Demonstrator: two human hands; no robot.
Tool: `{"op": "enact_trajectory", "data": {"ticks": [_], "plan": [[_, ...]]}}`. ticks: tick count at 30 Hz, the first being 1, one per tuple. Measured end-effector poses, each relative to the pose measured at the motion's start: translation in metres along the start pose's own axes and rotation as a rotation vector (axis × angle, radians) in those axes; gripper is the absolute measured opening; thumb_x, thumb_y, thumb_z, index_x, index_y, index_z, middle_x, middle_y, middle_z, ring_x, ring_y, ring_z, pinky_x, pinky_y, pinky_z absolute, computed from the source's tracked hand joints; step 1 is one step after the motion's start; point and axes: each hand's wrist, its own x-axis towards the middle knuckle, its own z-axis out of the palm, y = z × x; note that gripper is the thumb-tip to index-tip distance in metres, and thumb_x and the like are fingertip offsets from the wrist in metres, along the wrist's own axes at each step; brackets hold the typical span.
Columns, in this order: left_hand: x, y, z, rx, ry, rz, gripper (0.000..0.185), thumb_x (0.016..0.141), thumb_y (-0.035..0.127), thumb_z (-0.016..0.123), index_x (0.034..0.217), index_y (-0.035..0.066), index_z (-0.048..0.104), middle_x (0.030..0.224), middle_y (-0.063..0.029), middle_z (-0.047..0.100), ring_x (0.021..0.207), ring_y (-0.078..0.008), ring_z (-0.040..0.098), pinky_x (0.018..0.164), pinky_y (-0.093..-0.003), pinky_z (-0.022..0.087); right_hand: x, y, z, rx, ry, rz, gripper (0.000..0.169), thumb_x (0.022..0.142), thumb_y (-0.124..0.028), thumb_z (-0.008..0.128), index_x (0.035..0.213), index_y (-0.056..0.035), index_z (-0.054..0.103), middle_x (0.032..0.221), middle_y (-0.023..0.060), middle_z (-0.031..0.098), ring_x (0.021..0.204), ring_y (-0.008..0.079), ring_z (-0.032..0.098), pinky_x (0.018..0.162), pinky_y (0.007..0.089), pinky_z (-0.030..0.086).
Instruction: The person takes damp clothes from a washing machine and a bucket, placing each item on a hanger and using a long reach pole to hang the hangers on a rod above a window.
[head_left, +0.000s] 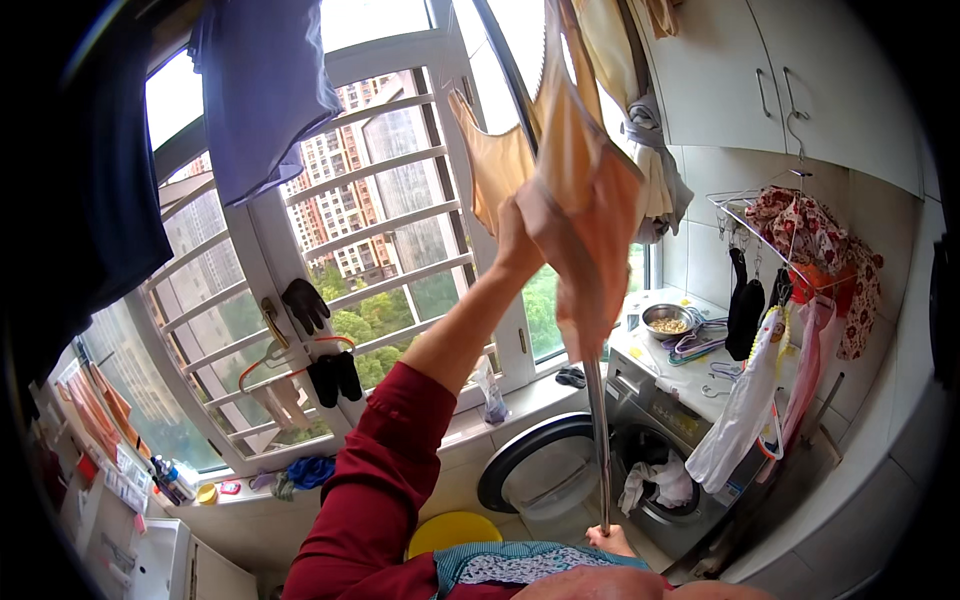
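Note:
My left hand (521, 229) is raised in front of the window, closed on a peach-coloured garment (592, 217). The hand is slightly blurred, and cloth hides some of its fingers. My right hand (611, 538) is low by my body, wrapped around the lower end of a shiny metal pole (598, 435). The pole rises steeply and passes behind the hanging peach cloth. A lighter beige garment (499, 161) hangs just left of it, by a dark rod (510, 67) running up to the top of the view.
A front-loading washing machine (667, 427) has its round door (547, 465) swung open, with white laundry (660, 484) in the drum. A clip hanger (757, 225) with clothes hangs at right. A metal bowl (667, 320) and hangers (697, 337) lie on the counter. A yellow basin (454, 531) stands below.

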Motion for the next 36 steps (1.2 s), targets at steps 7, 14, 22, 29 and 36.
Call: {"op": "enact_trajectory", "data": {"ticks": [7, 14, 22, 29, 36], "plan": [[0.042, 0.059, -0.036, -0.212, -0.372, -0.395, 0.058, 0.093, 0.034, 0.052, 0.133, -0.005, 0.036, 0.096, -0.0231, 0.065, 0.061, -0.0250, 0.067, 0.056, -0.0357, 0.054, -0.008, -0.170, -0.010, -0.074, 0.404, -0.639, 0.028, 0.084, -0.023, 0.071, 0.072, -0.0028, 0.056, 0.056, 0.0058, 0.048, 0.053, 0.0132, 0.045, 0.052, 0.0327, 0.040], [-0.007, 0.037, -0.074, -0.099, -0.455, -0.244, 0.070, 0.093, 0.049, 0.053, 0.137, -0.004, 0.041, 0.098, -0.0213, 0.069, 0.059, -0.0237, 0.068, 0.068, -0.0395, 0.055, -0.026, -0.322, 0.003, 0.317, -0.089, -0.761, 0.019, 0.096, -0.013, 0.055, 0.113, -0.0042, 0.055, 0.062, -0.0042, 0.048, 0.047, 0.0016, 0.042, 0.041, 0.0184, 0.034], [-0.055, 0.078, -0.133, 0.057, -0.696, 0.001, 0.044, 0.088, 0.032, 0.066, 0.124, 0.007, 0.060, 0.077, -0.0089, 0.071, 0.052, -0.0183, 0.063, 0.051, -0.0326, 0.049, -0.008, -0.446, 0.008, 0.361, -0.146, -0.873, 0.025, 0.100, -0.025, 0.051, 0.115, -0.0054, 0.053, 0.058, -0.0025, 0.044, 0.044, 0.0044, 0.041, 0.040, 0.0201, 0.034], [-0.087, 0.084, -0.159, 0.191, -0.801, 0.114, 0.039, 0.086, 0.036, 0.067, 0.115, 0.010, 0.066, 0.071, -0.0075, 0.069, 0.056, -0.0226, 0.065, 0.052, -0.0347, 0.051, 0.005, -0.529, 0.002, 0.347, -0.124, -0.914, 0.027, 0.098, -0.031, 0.055, 0.113, -0.0095, 0.055, 0.059, -0.0021, 0.047, 0.044, 0.0051, 0.044, 0.039, 0.0211, 0.036], [-0.085, 0.060, -0.167, 0.218, -0.784, 0.024, 0.035, 0.087, 0.034, 0.065, 0.111, 0.009, 0.068, 0.072, -0.0095, 0.069, 0.065, -0.0258, 0.068, 0.060, -0.0365, 0.053, 0.018, -0.565, -0.021, 0.311, 0.034, -0.952, 0.026, 0.095, -0.034, 0.059, 0.106, -0.0112, 0.058, 0.061, -0.0029, 0.049, 0.042, 0.0041, 0.043, 0.037, 0.0201, 0.036]]}}
